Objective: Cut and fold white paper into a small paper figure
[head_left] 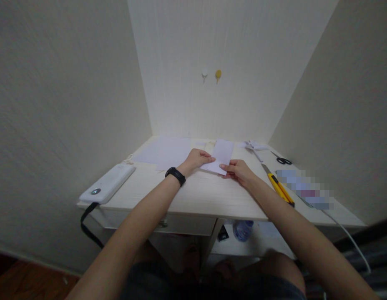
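Observation:
A folded piece of white paper (224, 151) is held between my two hands, tilted a little above the desk top. My left hand (198, 159) pinches its left edge, thumb on top and fingers partly hidden. At the lower right corner, my right hand (239, 170) grips the same paper with the thumb on its face and the fingers beneath. Flat white sheets (171, 150) lie on the desk to the left of my left hand. A black watch (175, 176) is on my left wrist.
On the white desk (193, 196), a yellow utility knife (279, 187), black scissors (281, 159) and a blurred-out phone-like object (306, 191) with a white cable lie right. Folded paper pieces (254, 146) sit behind them. A white device (109, 183) with a black strap rests at the left edge.

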Demonstrator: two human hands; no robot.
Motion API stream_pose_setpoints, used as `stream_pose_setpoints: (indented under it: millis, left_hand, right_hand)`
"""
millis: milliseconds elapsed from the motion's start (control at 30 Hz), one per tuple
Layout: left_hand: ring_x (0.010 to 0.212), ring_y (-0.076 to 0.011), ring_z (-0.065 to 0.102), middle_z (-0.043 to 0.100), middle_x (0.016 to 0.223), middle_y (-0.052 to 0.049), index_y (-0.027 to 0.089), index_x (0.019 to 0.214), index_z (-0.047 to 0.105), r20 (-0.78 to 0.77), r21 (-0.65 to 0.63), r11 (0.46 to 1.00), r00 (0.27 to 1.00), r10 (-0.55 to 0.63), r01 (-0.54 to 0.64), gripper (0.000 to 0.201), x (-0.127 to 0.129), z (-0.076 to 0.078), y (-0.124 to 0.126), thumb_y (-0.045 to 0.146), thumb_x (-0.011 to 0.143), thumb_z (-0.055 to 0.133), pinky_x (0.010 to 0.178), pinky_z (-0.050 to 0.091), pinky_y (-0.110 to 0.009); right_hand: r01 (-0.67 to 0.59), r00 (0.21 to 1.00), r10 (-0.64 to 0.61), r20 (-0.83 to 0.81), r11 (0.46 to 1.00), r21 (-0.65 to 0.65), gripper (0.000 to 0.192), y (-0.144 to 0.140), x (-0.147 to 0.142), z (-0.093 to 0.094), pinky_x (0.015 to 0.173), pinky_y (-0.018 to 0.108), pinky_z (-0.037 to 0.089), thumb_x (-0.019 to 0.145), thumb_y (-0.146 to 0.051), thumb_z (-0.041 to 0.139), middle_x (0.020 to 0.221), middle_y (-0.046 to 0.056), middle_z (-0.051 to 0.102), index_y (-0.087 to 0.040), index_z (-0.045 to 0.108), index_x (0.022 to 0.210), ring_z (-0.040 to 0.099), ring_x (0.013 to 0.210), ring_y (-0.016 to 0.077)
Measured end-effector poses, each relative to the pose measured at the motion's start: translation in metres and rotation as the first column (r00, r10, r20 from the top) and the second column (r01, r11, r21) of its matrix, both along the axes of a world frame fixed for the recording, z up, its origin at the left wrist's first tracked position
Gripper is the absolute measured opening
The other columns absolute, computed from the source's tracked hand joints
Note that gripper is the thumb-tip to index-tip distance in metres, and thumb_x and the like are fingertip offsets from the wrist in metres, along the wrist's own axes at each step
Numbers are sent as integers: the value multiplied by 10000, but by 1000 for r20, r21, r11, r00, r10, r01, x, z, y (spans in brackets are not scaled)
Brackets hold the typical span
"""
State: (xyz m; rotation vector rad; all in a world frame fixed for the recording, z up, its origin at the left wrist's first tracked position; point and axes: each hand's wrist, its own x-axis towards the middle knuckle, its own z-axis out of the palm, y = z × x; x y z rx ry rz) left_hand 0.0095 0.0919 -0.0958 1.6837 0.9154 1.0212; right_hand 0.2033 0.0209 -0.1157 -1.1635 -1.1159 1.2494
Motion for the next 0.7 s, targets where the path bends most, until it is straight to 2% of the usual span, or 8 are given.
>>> stream_pose_setpoints:
  millis: [267,500,700]
  left_hand:
    - [582,-116,555,685,657,-36,129,707,755,31,-26,1000,999,14,-13,189,1,-1,0,242,612,873,594,420,-262]
    - [583,-105,536,670,653,-29,115,736,752,18,-41,995,995,-95,95,225,-2,-11,9,293,644,855,580,386,-252]
    - [581,-104,518,643,631,-20,109,701,732,-10,-56,997,999,-52,52,172,-4,-7,7,244,656,829,579,364,-259]
  right_hand:
    - [-44,999,43,-30,999,-16,325,-1,0,1,568,232,630,506,-172,929,841,91,751,-120,757,777,685,656,157]
    - [-21,1000,20,21,999,27,384,0,3,-2,634,280,624,461,-152,933,781,74,755,-126,757,801,685,658,167]
    - [-150,986,146,75,987,55,443,-6,1,4,726,295,578,438,-220,938,873,71,774,-135,761,835,690,733,174]
